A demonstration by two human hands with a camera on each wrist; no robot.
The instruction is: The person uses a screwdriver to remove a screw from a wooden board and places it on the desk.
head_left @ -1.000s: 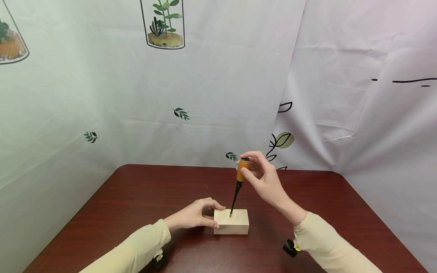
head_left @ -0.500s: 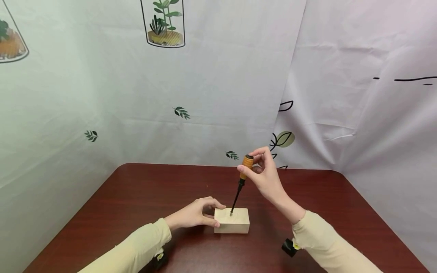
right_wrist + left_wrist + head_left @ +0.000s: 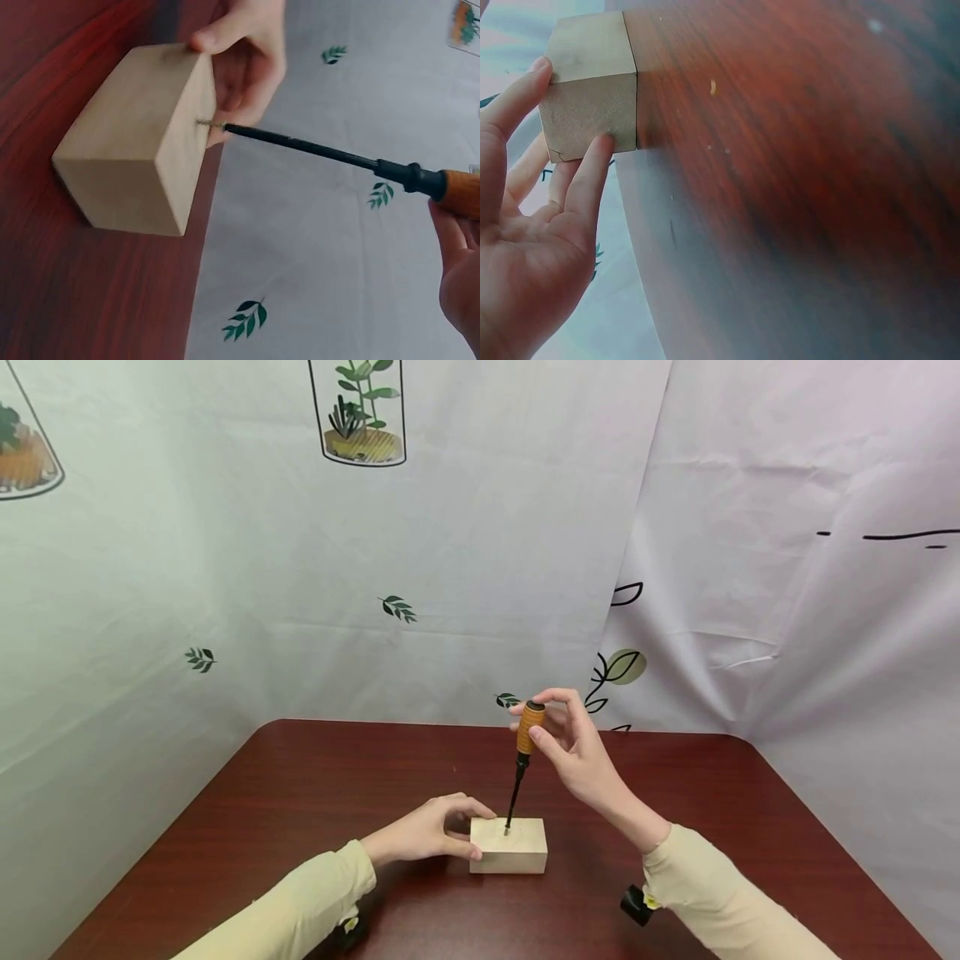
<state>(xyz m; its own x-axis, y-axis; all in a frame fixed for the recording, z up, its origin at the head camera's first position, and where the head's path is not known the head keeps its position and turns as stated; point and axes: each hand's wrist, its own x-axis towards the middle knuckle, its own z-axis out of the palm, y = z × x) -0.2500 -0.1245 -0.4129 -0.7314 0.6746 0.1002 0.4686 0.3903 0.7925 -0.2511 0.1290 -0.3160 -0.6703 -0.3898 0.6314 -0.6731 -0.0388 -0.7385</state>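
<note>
Screwdriver (image 3: 521,763) more upright than before, right fingers (image 3: 550,746) around its handle (image 3: 528,729), left fingers (image 3: 462,848) around wooden block (image 3: 510,862)

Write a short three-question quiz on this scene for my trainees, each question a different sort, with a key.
1. True or false: the person's left hand is touching the pale rectangular wooden block.

2. Multiple choice: the orange-handled, black-shafted screwdriver in the person's right hand is:
A) lying flat
B) tip up
C) tip down and leaning

3. Short answer: is the small metal screw fully sunk into the block?

Key
1. True.
2. C.
3. No; the right wrist view shows part of it standing out from the block's face.
</note>
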